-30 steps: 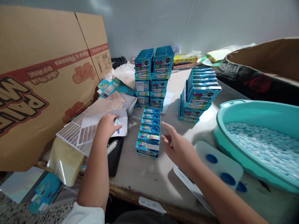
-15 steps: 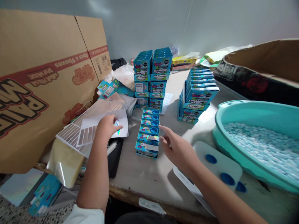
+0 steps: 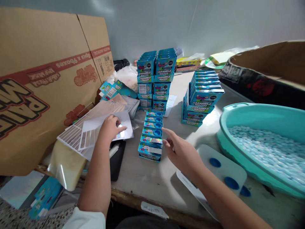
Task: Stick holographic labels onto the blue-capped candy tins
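Observation:
My left hand [image 3: 110,128] is on the left, its fingers curled over a white sheet of shiny stickers [image 3: 127,125] and the thumb stretched to the right. The sheet seems pinched, though the fingertips are partly hidden. In the middle stands a row of small blue candy boxes [image 3: 153,132] printed "Caramelo Macizo". The two nearest carry a silvery strip across the top; on those behind, round blue spots show. My right hand [image 3: 179,149] is at the row's right side, index finger extended against or very near a box, thumb apart, holding nothing.
Stacked blue candy boxes [image 3: 154,82] stand behind, with another stack [image 3: 201,98] at right. A turquoise tub [image 3: 224,127] of wrapped candies and a white scale [image 3: 222,159] with blue discs are at right. A large carton [image 3: 54,92] walls the left; sheets lie before it.
My left hand and the white sticker sheet have shifted slightly to the right. My right hand and the row of boxes stay in nearly the same place.

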`<state>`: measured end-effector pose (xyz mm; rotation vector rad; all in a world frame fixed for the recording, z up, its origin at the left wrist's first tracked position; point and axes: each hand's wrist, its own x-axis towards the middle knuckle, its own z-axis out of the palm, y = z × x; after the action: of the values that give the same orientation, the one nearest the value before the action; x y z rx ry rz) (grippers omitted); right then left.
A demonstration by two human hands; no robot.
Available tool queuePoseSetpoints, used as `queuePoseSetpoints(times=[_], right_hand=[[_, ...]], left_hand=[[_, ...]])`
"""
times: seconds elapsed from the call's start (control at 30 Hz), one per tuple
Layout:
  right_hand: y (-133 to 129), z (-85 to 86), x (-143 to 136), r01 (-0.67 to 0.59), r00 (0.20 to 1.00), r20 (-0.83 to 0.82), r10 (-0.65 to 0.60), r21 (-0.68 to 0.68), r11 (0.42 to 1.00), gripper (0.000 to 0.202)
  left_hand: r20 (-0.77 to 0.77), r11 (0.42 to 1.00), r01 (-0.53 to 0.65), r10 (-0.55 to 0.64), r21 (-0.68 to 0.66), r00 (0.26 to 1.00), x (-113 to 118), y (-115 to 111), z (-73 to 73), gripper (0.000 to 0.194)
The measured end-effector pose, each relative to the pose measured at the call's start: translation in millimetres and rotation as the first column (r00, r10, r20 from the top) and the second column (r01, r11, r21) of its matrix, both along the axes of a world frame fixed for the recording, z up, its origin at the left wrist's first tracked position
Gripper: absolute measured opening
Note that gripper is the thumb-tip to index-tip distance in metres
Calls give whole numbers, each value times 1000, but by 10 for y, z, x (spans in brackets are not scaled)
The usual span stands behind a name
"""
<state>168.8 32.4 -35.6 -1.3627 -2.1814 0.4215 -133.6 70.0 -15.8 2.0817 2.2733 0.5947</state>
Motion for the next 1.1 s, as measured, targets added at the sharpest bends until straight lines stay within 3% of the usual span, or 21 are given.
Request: queuePoseSetpoints(times=[0.23,0.63,1.1], right_hand=[[-3,22,-11,8,1000,13,-8,-24,1000,49],[-2,13,4,9,1000,-7,-9,-11,1000,51],[16,2,7,0,1000,-8,0,-16,1000,51]], left_hand=[[32,1000,-11,11,11,999,15,16,-14,31],[11,998,-39,40,-55,999,54,16,43,20],[92,1000,-11,11,-8,996,54,0,12,21]])
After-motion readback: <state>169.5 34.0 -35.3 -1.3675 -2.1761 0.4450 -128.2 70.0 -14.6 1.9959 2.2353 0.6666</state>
